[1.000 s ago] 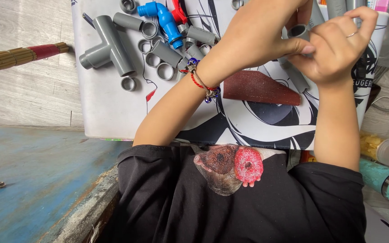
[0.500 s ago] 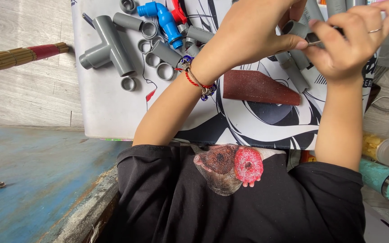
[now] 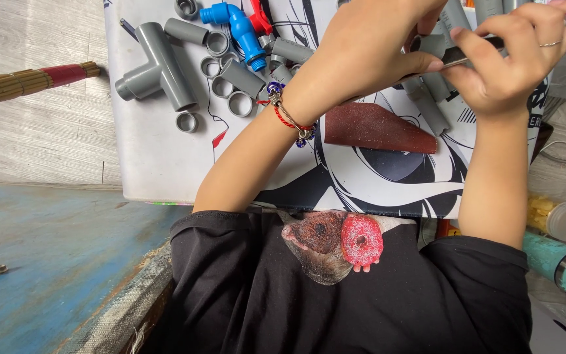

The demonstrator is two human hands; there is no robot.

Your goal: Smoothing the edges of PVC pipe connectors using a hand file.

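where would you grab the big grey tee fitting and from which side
Grip the grey tee fitting across its long straight run, coming down from above. It lies flat on the mat with bare mat on both long sides; the side branch points toward the mat's edge and leaves the run's middle clear, probably steadiest there.

I see a black short-sleeved shirt (image 3: 335, 295) with a pink-and-brown doughnut print on its chest. Above the shirt, my left wrist carries a red cord bracelet (image 3: 289, 118) with beads; a thin ring (image 3: 550, 44) circles a right finger.
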